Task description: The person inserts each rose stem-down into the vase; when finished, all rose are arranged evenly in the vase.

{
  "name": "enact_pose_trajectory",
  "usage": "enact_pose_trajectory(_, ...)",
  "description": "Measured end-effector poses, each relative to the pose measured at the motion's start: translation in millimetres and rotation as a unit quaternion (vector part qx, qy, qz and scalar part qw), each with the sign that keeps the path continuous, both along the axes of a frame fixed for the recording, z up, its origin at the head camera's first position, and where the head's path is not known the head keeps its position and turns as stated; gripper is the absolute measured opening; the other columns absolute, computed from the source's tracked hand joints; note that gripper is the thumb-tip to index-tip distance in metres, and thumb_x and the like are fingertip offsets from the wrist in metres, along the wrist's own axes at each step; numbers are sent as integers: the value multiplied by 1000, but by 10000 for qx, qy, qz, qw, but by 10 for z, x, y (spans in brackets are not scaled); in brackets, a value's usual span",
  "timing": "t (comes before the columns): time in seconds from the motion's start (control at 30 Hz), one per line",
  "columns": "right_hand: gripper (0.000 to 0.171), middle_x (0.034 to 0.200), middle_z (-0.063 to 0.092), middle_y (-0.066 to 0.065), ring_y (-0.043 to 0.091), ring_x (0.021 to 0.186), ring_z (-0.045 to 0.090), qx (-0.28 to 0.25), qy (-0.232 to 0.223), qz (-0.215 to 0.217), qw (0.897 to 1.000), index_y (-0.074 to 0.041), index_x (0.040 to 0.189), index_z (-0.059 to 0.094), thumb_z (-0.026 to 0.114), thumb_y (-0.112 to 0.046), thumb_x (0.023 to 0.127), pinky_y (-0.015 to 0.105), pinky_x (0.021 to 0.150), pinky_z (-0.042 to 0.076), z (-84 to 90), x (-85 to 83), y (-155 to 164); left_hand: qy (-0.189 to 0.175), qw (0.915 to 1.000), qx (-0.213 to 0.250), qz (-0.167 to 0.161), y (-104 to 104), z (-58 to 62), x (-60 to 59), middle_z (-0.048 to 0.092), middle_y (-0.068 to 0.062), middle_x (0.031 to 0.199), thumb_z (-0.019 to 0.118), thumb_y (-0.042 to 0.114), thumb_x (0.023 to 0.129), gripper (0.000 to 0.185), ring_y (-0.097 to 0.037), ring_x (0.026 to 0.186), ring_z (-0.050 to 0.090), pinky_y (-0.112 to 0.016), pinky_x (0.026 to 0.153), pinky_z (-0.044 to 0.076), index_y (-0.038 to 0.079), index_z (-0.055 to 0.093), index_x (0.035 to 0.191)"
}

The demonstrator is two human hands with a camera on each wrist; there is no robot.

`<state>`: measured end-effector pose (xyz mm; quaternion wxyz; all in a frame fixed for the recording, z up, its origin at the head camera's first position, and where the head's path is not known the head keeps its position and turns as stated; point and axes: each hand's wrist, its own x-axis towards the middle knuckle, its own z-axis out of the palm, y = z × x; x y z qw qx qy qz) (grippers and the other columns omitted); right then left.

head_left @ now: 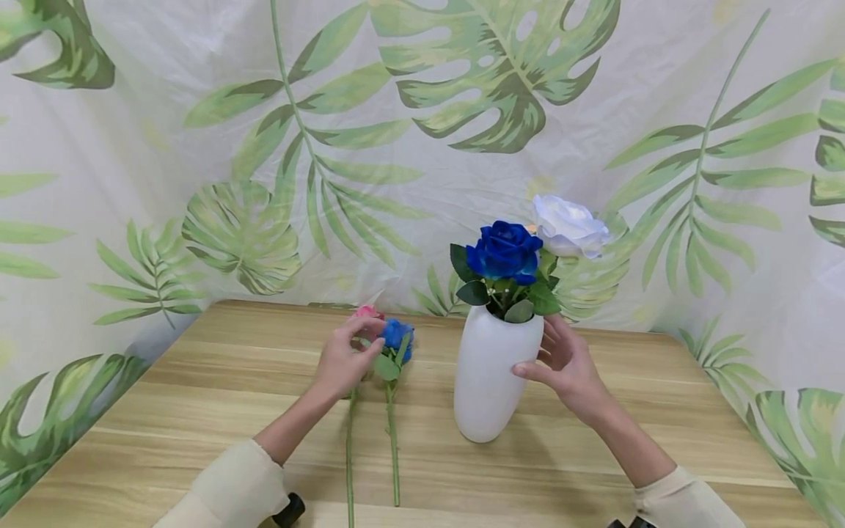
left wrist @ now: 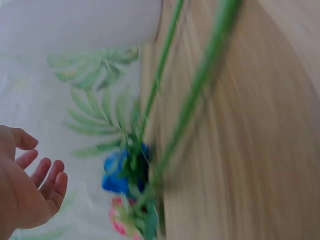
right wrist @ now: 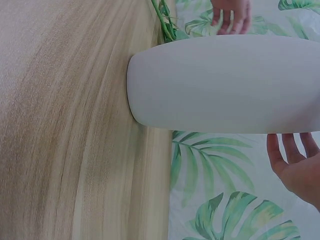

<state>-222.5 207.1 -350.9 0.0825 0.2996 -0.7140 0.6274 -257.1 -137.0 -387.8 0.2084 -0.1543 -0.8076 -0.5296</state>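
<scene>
**Hands at a white vase and two loose roses**

A white vase (head_left: 491,374) stands mid-worktop (head_left: 198,411), holding a blue rose (head_left: 505,251) and a white rose (head_left: 569,226). The right hand (head_left: 566,364), fingers relaxed and spread, touches the vase's side. The left hand (head_left: 345,359), fingers loose, rests over two stems (head_left: 393,440) lying toward the far edge.

wooden table (head_left: 198,411); leaf-print backdrop (head_left: 370,147)
</scene>
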Motion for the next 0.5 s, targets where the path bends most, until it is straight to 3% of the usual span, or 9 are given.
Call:
enact_pose_trajectory(0.23, 84, 148, 56, -5, 16, 129, 58, -26, 18, -22, 10000, -15, 159, 40, 74, 9, 87, 26, 101, 54, -1, 4, 6, -578, 9946, -810, 299, -289, -98, -76, 70, -23, 98, 72, -10, 86, 23, -26, 81, 66, -23, 64, 52, -8, 72, 109)
enact_pose_trajectory(0.37, 82, 148, 57, -6, 15, 129, 58, -20, -10, -47, 10000, -16, 158, 42, 74, 8, 87, 26, 102, 53, -5, 3, 2, -966, 9885, -1151, 168, -407, -158, -86, 68, -20, 92, 74, -9, 85, 24, -25, 76, 64, -24, 60, 53, -11, 70, 109)
enact_pose_trajectory(0.5, 82, 148, 56, -6, 15, 130, 57, 8, -16, -71, 10000, -17, 158, 42, 75, 7, 87, 25, 102, 53, -4, 4, 0, -1031, 9835, -1488, -39, -474, -207, -87, 69, -14, 83, 79, -7, 83, 26, -22, 72, 64, -27, 62, 54, -13, 71, 108)
